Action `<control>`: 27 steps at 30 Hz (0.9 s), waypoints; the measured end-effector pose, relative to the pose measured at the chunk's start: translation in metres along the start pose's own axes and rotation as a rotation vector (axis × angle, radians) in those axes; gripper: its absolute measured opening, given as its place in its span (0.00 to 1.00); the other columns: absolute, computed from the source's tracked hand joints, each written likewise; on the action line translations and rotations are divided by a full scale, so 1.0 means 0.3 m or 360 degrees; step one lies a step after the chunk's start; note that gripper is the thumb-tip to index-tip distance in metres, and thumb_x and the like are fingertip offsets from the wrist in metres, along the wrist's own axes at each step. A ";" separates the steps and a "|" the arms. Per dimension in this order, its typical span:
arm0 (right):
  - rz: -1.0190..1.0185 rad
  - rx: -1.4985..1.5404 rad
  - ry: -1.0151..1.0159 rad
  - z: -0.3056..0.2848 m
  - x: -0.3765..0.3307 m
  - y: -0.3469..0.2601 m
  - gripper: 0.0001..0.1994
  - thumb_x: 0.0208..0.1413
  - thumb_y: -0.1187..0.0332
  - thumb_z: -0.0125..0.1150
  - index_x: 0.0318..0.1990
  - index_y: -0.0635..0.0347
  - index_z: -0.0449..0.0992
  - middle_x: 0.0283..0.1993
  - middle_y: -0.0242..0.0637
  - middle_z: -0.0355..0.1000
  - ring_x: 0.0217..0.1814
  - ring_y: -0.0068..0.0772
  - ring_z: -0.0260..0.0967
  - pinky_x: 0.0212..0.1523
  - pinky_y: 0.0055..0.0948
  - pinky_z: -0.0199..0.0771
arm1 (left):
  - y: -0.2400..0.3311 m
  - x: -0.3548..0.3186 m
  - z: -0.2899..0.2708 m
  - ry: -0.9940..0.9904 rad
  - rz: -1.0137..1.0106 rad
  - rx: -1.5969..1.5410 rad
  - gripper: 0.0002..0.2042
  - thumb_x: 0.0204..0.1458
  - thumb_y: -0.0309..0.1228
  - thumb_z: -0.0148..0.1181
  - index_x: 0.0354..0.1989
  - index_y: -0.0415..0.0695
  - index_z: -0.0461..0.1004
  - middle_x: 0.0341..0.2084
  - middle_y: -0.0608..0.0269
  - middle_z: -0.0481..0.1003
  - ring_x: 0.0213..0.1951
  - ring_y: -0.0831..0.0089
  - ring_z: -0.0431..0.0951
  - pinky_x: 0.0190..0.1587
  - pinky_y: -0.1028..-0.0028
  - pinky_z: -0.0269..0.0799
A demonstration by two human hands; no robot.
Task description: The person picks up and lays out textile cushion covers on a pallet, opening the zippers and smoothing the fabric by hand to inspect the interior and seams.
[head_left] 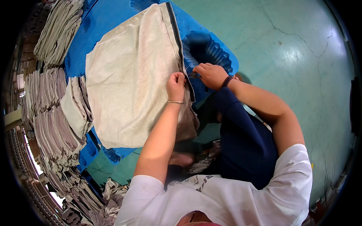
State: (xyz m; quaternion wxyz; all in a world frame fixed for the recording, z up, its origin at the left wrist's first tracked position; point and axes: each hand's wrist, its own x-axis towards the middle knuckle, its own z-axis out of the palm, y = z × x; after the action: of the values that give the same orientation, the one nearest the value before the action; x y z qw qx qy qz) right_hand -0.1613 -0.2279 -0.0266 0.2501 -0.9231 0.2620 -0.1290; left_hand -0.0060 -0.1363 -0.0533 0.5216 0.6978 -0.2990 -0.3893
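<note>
The small tool (195, 75) in the right hand (212, 75) is mostly hidden by clenched fingers; its kind is unclear. The left hand (176, 85) pinches the dark-banded edge of the beige garment (132, 79), spread on a blue plastic surface (102, 19). Folded grey stacks (52, 116) lie at nine o'clock, partly cut off.

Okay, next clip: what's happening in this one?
A person seated on the floor works on a beige knit garment with a dark edge band, spread over a blue plastic surface. The left hand pinches the fabric at the band; the right hand holds a small tool against it. Stacks of folded beige pieces lie on the person's left.
</note>
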 end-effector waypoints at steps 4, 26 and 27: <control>-0.0090 -0.0157 -0.0111 -0.015 0.017 -0.021 0.10 0.45 0.71 0.49 0.38 0.54 0.65 0.34 0.34 0.66 0.37 0.34 0.68 0.30 0.30 0.71 | -0.010 -0.004 0.009 0.0040 0.0116 -0.0010 0.06 0.51 0.29 0.51 0.29 0.38 0.67 0.22 0.66 0.70 0.23 0.80 0.69 0.28 0.82 0.66; 0.0539 0.0663 -0.0097 0.041 0.143 0.084 0.19 0.41 0.72 0.55 0.45 0.55 0.70 0.42 0.40 0.66 0.45 0.40 0.65 0.47 0.31 0.65 | 0.105 -0.230 0.075 -0.0531 0.1129 0.1012 0.07 0.39 0.28 0.52 0.28 0.45 0.72 0.34 0.61 0.70 0.42 0.63 0.66 0.46 0.65 0.56; 0.0531 0.0623 -0.0149 0.055 0.173 0.069 0.18 0.40 0.72 0.55 0.44 0.54 0.71 0.43 0.40 0.65 0.46 0.40 0.64 0.48 0.31 0.64 | 0.125 -0.199 0.067 -0.0428 0.1146 0.1164 0.07 0.38 0.28 0.53 0.28 0.44 0.72 0.36 0.60 0.69 0.43 0.62 0.66 0.47 0.64 0.56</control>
State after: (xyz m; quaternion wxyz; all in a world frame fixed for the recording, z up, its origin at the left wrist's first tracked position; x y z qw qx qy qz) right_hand -0.1209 -0.2653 -0.0458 0.4536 -0.8061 0.3688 -0.0911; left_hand -0.0546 -0.1075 -0.0066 0.3020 0.6311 -0.7002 -0.1419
